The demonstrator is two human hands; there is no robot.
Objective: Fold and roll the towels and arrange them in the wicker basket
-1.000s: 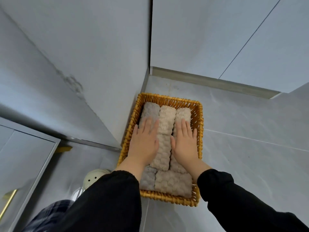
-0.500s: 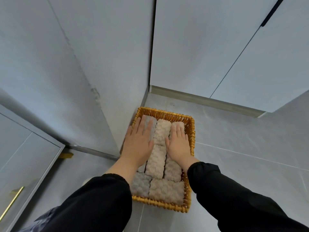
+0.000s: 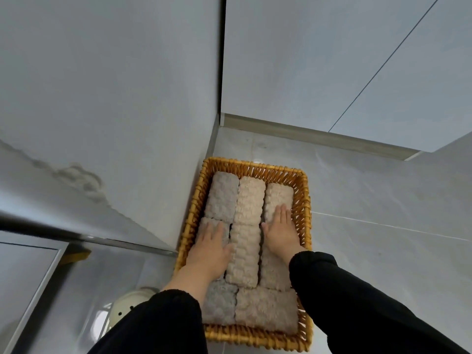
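Note:
A rectangular wicker basket (image 3: 302, 190) stands on the grey floor in a corner, packed with several rolled towels in grey and beige. A beige roll (image 3: 249, 200) lies in the middle column and a grey roll (image 3: 221, 196) at the far left. My left hand (image 3: 210, 247) lies flat with straight fingers on a grey roll in the left column. My right hand (image 3: 281, 232) rests flat on a beige roll (image 3: 278, 194) in the right column. Both sleeves are black and cover parts of the near rolls.
A grey wall (image 3: 127, 111) runs close along the basket's left side and another wall with a skirting strip (image 3: 319, 135) stands behind it. A round white perforated object (image 3: 127, 306) sits on the floor at the lower left. Tiled floor (image 3: 383, 226) stretches to the right.
Both hands have slid back toward me along the rolls, the left one further, uncovering the far rolls. The camera has moved nearer the basket.

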